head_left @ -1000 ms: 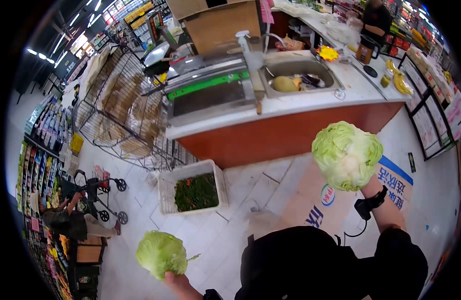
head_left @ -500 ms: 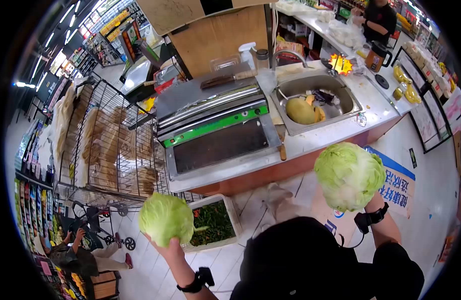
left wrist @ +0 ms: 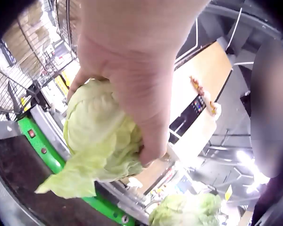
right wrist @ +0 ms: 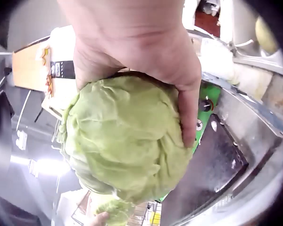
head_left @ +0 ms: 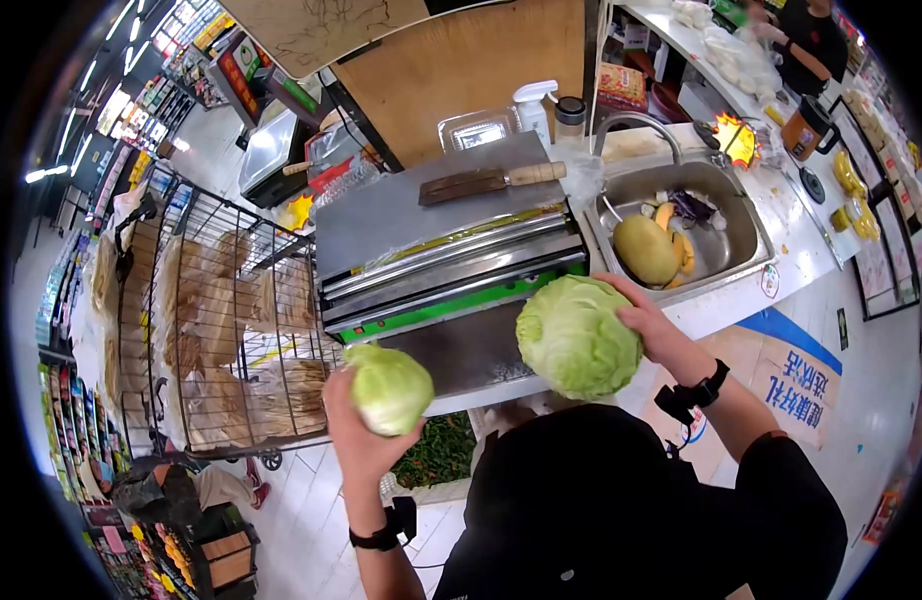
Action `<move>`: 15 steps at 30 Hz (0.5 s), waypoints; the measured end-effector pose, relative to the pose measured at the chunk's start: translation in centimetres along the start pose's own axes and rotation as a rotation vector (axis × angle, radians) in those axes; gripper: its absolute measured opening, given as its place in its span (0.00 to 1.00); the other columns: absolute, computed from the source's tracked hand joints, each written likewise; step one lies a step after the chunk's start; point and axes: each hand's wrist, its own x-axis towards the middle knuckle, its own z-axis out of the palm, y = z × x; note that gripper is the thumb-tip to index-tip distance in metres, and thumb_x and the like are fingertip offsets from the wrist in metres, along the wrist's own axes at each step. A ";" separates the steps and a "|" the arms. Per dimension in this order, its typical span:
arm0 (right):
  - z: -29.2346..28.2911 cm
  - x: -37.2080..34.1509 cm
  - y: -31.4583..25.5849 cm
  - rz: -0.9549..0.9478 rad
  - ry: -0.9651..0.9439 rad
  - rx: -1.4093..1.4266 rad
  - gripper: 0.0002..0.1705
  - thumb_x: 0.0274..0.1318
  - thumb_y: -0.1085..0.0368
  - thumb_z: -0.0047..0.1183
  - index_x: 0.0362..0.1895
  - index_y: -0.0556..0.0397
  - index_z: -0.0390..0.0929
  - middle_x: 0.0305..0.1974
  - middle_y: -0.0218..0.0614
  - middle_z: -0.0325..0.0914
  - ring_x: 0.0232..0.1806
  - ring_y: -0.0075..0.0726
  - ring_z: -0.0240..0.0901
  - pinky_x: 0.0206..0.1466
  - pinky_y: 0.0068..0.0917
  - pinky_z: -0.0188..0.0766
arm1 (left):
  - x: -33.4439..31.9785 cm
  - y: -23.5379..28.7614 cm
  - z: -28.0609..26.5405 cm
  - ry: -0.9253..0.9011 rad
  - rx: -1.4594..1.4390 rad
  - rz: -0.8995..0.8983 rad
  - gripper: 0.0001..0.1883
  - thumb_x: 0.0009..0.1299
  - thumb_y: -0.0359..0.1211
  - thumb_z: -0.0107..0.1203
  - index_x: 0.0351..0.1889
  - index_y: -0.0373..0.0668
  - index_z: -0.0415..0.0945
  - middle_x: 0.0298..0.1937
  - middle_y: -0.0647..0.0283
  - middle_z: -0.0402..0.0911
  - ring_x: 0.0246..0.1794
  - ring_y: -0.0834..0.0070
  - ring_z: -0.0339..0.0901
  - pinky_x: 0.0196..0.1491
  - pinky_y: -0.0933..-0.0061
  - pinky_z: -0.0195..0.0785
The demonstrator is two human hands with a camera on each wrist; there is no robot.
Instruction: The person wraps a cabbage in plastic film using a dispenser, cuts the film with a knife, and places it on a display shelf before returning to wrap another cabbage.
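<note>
My left hand [head_left: 359,435] grips a small pale green lettuce [head_left: 393,388] by its side, above the front edge of the wrapping machine [head_left: 451,345]. In the left wrist view the left hand [left wrist: 132,80] has thumb and fingers around that lettuce [left wrist: 96,127], and a loose leaf hangs off it. A larger lettuce [head_left: 579,338] is held in my right hand [head_left: 646,325], over the right part of the machine's dark plate. The right wrist view shows the right hand [right wrist: 141,52] spread over the larger lettuce [right wrist: 127,136], fingers curving down its sides.
A cleaver [head_left: 471,186] lies on top of the machine. To the right, a sink [head_left: 736,235] holds a melon [head_left: 645,250] and scraps. At left stands a wire cart [head_left: 231,330] with bagged goods. A bin of greens [head_left: 436,452] is on the floor. Someone [head_left: 813,45] stands at the back right.
Both lettuces have moved from out at the sides to over the wrapping machine, closer together. The head view has come nearer to the counter, and the left hand has risen.
</note>
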 end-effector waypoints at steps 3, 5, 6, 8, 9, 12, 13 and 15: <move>3.6 1.3 -2.2 -0.140 0.047 -0.579 0.50 0.47 0.47 0.69 0.72 0.53 0.63 0.65 0.43 0.70 0.66 0.40 0.68 0.70 0.37 0.65 | 1.4 -2.0 2.9 -0.076 0.005 0.018 0.53 0.40 0.39 0.80 0.67 0.40 0.65 0.66 0.45 0.68 0.67 0.45 0.67 0.68 0.51 0.63; 6.3 1.7 -3.4 -0.280 0.087 -0.993 0.55 0.37 0.43 0.75 0.70 0.49 0.67 0.62 0.48 0.70 0.64 0.49 0.70 0.65 0.41 0.71 | 2.4 -2.6 4.0 -0.132 0.071 0.079 0.52 0.40 0.39 0.79 0.66 0.41 0.67 0.66 0.45 0.68 0.67 0.44 0.67 0.68 0.50 0.64; 7.7 1.8 -3.7 -0.351 0.080 -1.135 0.54 0.37 0.42 0.74 0.70 0.47 0.67 0.62 0.48 0.69 0.65 0.52 0.68 0.65 0.44 0.71 | 3.0 -2.9 4.5 -0.155 0.101 0.111 0.51 0.40 0.38 0.79 0.66 0.42 0.67 0.67 0.45 0.68 0.67 0.44 0.67 0.68 0.50 0.64; 10.3 2.1 -3.6 -0.482 0.050 -1.419 0.54 0.37 0.40 0.74 0.69 0.45 0.69 0.62 0.50 0.67 0.65 0.59 0.66 0.64 0.49 0.71 | 4.1 -2.7 4.6 -0.264 0.154 0.048 0.50 0.40 0.38 0.78 0.67 0.46 0.68 0.67 0.47 0.68 0.65 0.44 0.69 0.64 0.48 0.68; 10.9 2.5 -3.1 -0.493 0.008 -1.475 0.53 0.36 0.39 0.73 0.69 0.41 0.70 0.65 0.52 0.64 0.67 0.63 0.63 0.66 0.52 0.69 | 4.7 -2.3 4.5 -0.335 0.185 0.013 0.50 0.40 0.38 0.78 0.67 0.47 0.68 0.67 0.47 0.68 0.64 0.44 0.69 0.63 0.48 0.68; 11.7 3.6 -0.7 -0.558 -0.054 -1.568 0.53 0.37 0.39 0.73 0.70 0.40 0.70 0.65 0.54 0.64 0.68 0.68 0.61 0.67 0.55 0.67 | 5.7 -2.3 4.9 -0.436 0.244 -0.015 0.51 0.40 0.39 0.77 0.68 0.50 0.68 0.68 0.49 0.67 0.61 0.45 0.70 0.60 0.48 0.70; 12.0 3.6 0.4 -0.559 -0.061 -1.584 0.53 0.37 0.39 0.73 0.70 0.40 0.69 0.65 0.55 0.63 0.68 0.70 0.59 0.68 0.57 0.66 | 5.8 -2.7 5.2 -0.436 0.226 -0.013 0.52 0.40 0.39 0.78 0.69 0.50 0.68 0.68 0.49 0.66 0.61 0.45 0.70 0.60 0.48 0.70; 12.4 3.6 1.8 -0.569 -0.087 -1.622 0.55 0.37 0.38 0.73 0.71 0.41 0.68 0.67 0.57 0.62 0.70 0.73 0.57 0.69 0.61 0.64 | 6.3 -3.4 5.2 -0.448 0.185 0.004 0.55 0.39 0.41 0.80 0.70 0.50 0.66 0.70 0.48 0.64 0.62 0.44 0.69 0.60 0.47 0.70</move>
